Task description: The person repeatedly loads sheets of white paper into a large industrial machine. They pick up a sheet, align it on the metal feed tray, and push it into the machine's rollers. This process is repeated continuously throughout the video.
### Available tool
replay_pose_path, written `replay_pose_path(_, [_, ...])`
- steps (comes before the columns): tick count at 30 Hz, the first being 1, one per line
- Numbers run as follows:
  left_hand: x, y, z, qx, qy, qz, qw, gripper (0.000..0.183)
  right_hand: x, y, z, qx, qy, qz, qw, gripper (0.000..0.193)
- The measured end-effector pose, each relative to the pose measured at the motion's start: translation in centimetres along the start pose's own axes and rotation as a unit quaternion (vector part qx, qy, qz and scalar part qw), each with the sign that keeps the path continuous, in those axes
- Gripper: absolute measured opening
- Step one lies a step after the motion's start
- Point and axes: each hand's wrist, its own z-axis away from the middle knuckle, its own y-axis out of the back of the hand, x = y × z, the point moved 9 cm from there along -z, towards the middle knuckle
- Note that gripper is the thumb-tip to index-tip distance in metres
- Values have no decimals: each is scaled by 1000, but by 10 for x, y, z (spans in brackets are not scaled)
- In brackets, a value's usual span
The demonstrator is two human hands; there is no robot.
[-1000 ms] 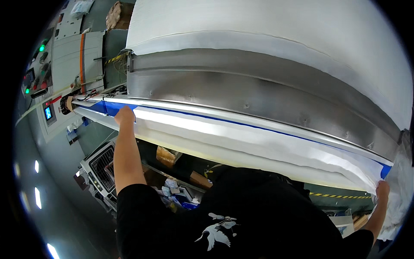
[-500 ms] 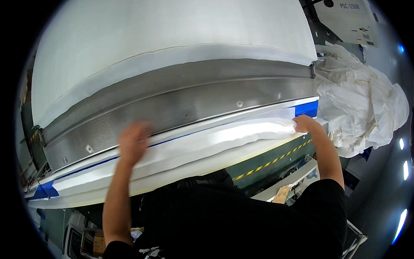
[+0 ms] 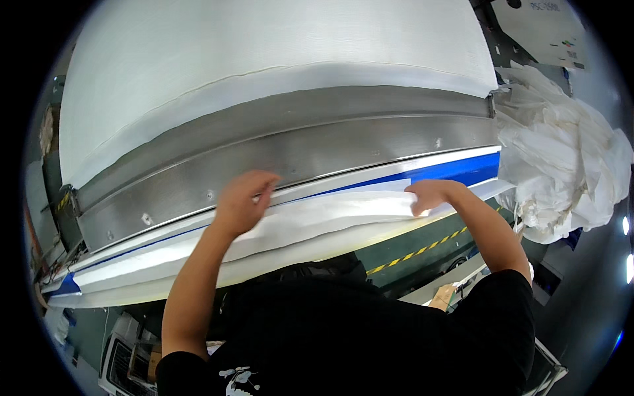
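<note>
A long white folded fabric strip (image 3: 317, 212) lies along the near edge of the machine, over a bright blue band (image 3: 462, 169) that shows uncovered at its right end. My right hand (image 3: 432, 193) pinches the strip near its right end, thumb and fingers closed on it. Over the strip's middle, close to the metal bar, is my left hand (image 3: 246, 203); its fingers are loosely bent, a gap shows beside the thumb, and I see nothing held. A small blue piece (image 3: 69, 284) shows at the strip's far left end.
Beyond the strip runs a grey metal bar (image 3: 317, 142), with a broad white cloth (image 3: 277, 39) behind it. Crumpled white sheeting (image 3: 561, 152) is heaped at the right. Yellow-black tape (image 3: 416, 253) marks the green floor below. A white panel (image 3: 538, 30) stands at upper right.
My right hand has moved left with the fabric's end, and more blue band shows at the right. My left hand has moved to the right and slightly up.
</note>
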Motion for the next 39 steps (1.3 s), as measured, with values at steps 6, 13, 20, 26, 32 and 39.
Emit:
replay_pose_path(6, [-113, 102, 76, 179, 196, 6, 964, 20, 30, 27, -20, 134, -101, 105, 980, 35])
replay_pose_path(13, [-233, 228, 177, 359, 247, -313, 844, 29, -25, 57, -34, 190, -89, 164, 964, 25])
replay_pose_path(20, [-269, 251, 159, 367, 249, -368, 817, 38, -258, 127, -73, 301, 135, 132, 935, 18])
replay_pose_path(26, [-263, 246, 170, 440, 238, -322, 803, 33, -539, 171, -107, 345, 339, 183, 856, 17])
replay_pose_path(32, [-257, 247, 158, 432, 246, -269, 825, 33, -721, 220, -152, 381, 480, 92, 785, 19])
replay_pose_path(39, [-263, 250, 163, 425, 261, -252, 829, 33, -781, 238, -189, 374, 432, 95, 815, 16])
